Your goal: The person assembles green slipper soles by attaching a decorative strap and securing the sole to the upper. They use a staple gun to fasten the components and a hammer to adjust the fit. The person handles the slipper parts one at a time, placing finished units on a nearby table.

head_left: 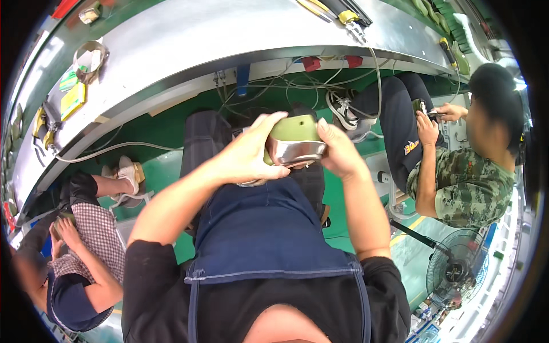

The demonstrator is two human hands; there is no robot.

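Fingers of your left hand (249,150) curl round the left end of the green-and-silver metal case (297,140), and fingers of your right hand (343,153) grip its right end. So it sits between your two hands, held up above your legs (200,151). It looks hard and stiff, and likely not too heavy. Its shiny side may be slippery and scratch, so hold both ends. Past it, the metal surface (200,40) carries a yellow-and-black tool (347,17).
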